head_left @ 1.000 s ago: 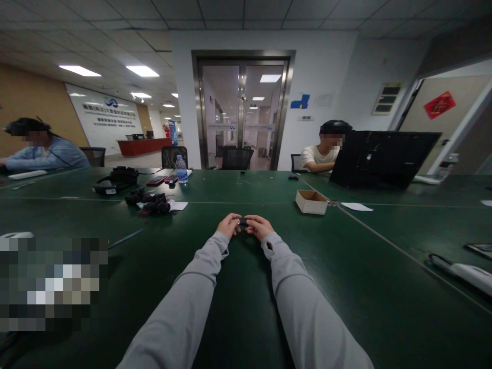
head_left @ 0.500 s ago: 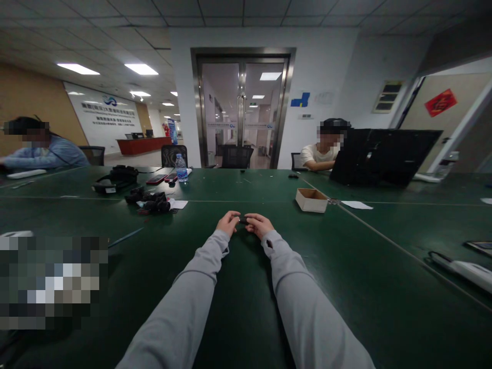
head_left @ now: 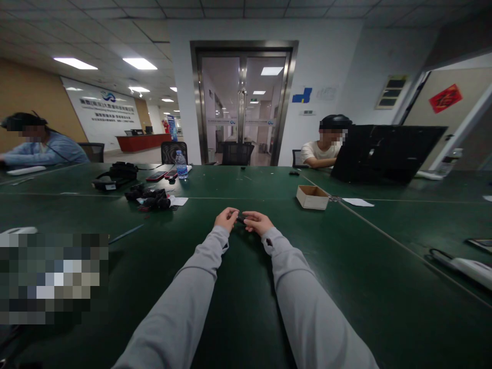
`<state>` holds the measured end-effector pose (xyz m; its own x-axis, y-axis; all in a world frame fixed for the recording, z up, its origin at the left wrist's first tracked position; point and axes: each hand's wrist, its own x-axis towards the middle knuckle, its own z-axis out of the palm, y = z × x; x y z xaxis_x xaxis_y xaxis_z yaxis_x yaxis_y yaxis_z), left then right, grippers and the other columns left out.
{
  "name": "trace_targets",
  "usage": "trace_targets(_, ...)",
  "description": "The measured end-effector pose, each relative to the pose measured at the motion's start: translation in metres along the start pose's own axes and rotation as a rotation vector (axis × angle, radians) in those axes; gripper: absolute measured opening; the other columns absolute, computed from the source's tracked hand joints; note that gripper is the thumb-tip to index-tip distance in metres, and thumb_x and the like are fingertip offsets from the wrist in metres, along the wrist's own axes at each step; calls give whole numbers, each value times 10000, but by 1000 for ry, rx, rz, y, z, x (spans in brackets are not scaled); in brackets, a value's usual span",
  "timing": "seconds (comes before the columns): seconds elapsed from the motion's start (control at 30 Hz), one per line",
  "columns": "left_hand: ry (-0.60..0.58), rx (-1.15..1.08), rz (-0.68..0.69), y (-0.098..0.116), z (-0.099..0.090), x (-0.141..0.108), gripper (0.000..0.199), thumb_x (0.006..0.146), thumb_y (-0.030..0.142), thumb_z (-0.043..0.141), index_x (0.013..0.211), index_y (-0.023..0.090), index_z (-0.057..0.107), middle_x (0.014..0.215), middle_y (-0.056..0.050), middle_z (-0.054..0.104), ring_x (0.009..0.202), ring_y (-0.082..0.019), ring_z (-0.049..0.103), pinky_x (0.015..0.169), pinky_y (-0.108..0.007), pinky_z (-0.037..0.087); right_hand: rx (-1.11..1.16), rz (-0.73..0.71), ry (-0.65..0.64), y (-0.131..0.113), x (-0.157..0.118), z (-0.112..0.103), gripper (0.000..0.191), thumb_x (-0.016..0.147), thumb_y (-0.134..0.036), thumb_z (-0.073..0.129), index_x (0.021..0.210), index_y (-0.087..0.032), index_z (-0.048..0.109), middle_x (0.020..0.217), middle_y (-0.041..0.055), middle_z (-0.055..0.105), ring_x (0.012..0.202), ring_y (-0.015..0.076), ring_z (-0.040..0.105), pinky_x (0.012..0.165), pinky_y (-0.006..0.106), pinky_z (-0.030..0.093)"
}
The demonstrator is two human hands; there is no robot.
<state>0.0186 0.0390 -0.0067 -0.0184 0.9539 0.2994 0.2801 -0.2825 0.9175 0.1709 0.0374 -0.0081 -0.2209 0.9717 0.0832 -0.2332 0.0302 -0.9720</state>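
Both my arms, in grey sleeves, reach forward over the green table (head_left: 246, 287). A small dark object (head_left: 240, 219) lies between my fingertips; its kind is too small to make out. My left hand (head_left: 226, 219) pinches its left end with thumb and fingers. From the other side, my right hand (head_left: 258, 222) is closed on its right part, hiding some of it. The object appears held just above the tabletop, slightly tilted.
An open cardboard box (head_left: 312, 198) stands right of my hands. To the left are a tangle of black gear (head_left: 151, 198), a water bottle (head_left: 181, 165) and a headset-like strap (head_left: 115, 176). A large black monitor (head_left: 388, 152) stands at right. Two people sit across the table.
The small dark object has tilted a little, its left end now higher. My left hand has shifted slightly up and left. The whole view has moved slightly.
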Motion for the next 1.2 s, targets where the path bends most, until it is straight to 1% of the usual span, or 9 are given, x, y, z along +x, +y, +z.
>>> trace_targets(0.1, 50, 115, 20, -1, -3, 1, 215, 730, 364, 517, 794, 183, 614, 553, 22, 521, 519, -95, 494, 503, -190, 392, -42, 11, -20, 1, 1, 2, 313, 534, -26, 734, 814, -126, 634, 654, 12, 626, 466, 103, 580, 402, 169, 489)
trace_targets(0.2, 79, 193, 82, -1, -4, 2, 190, 730, 352, 527, 797, 198, 615, 631, 8, 568, 576, -103, 504, 570, -204, 407, -65, 29, -9, 1, 2, 4, 266, 551, -13, 722, 780, -108, 625, 591, 17, 618, 474, 114, 587, 419, 174, 495)
trace_targets(0.37, 10, 147, 125, 3, -2, -1, 188, 743, 306, 521, 885, 209, 596, 705, -9, 579, 640, -124, 529, 608, -221, 430, -25, 72, 68, 0, 1, 5, 161, 646, -22, 643, 786, -96, 616, 522, 32, 602, 442, 120, 575, 408, 173, 482)
trace_targets(0.43, -13, 135, 151, 6, -1, -3, 179, 749, 289, 515, 891, 214, 594, 737, -13, 582, 669, -130, 537, 625, -226, 434, 17, 82, 67, -1, 1, 3, 146, 671, -37, 613, 802, -100, 613, 531, 38, 606, 439, 124, 573, 408, 185, 482)
trace_targets(0.63, -52, 274, 285, 20, -1, -10, 158, 789, 302, 461, 844, 222, 585, 780, -17, 591, 682, -134, 538, 618, -227, 414, 109, 84, 35, -3, 0, 0, 95, 739, -169, 574, 815, -117, 597, 509, 30, 583, 368, 104, 502, 340, 182, 402)
trace_targets(0.87, -58, 305, 417, 31, 3, -17, 162, 785, 291, 471, 888, 213, 569, 824, -27, 599, 689, -129, 543, 652, -231, 418, 156, 52, 78, -5, -1, 1, 237, 777, -354, 563, 739, -120, 548, 440, 6, 513, 294, 90, 405, 275, 185, 307)
trace_targets(0.97, -53, 265, 362, 27, 4, -15, 146, 765, 298, 498, 854, 208, 569, 741, -15, 599, 633, -122, 549, 615, -227, 425, 165, 48, 76, -6, -2, 0, 237, 755, -351, 601, 778, -118, 562, 467, 12, 530, 329, 89, 434, 302, 182, 339)
trace_targets(1.07, -34, 169, 209, 20, 5, -11, 161, 750, 346, 514, 782, 195, 559, 635, 8, 583, 544, -110, 551, 552, -218, 428, 146, 41, 64, -4, -3, -2, 235, 707, -310, 654, 823, -121, 579, 505, 20, 559, 366, 87, 463, 335, 177, 375)
trace_targets(1.2, -36, 52, 24, 9, 6, -5, 253, 734, 427, 513, 675, 181, 526, 544, 23, 571, 486, -103, 551, 514, -210, 428, 81, -24, 62, 1, 0, -3, 335, 598, -303, 731, 844, -127, 588, 534, 7, 575, 362, 72, 453, 347, 177, 391)
